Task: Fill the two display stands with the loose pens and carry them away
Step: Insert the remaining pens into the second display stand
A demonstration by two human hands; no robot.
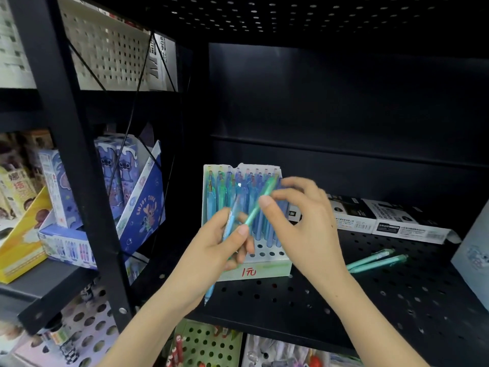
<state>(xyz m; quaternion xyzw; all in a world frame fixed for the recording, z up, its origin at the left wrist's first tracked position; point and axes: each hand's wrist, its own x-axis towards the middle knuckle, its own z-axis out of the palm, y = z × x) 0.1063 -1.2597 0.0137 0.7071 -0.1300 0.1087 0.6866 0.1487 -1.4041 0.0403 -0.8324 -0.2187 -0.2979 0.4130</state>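
A pale green display stand (pixel 264 270) marked "1元" stands on the black perforated shelf (pixel 344 300), its back rows filled with blue and green pens; some front holes are open. My left hand (pixel 219 250) grips a blue pen (pixel 229 223) whose tip sticks out below the wrist. My right hand (pixel 304 215) pinches a green pen (pixel 260 202), held slanted in front of the stand. Two loose green pens (pixel 375 259) lie on the shelf to the right. A second stand is not in view.
Flat black-and-white boxes (pixel 383 218) lie at the back right of the shelf. A pale box (pixel 473 258) stands at the right edge. Cartoon-printed stationery boxes (pixel 124 186) fill the neighbouring shelf on the left, beyond a black upright post (pixel 79 165).
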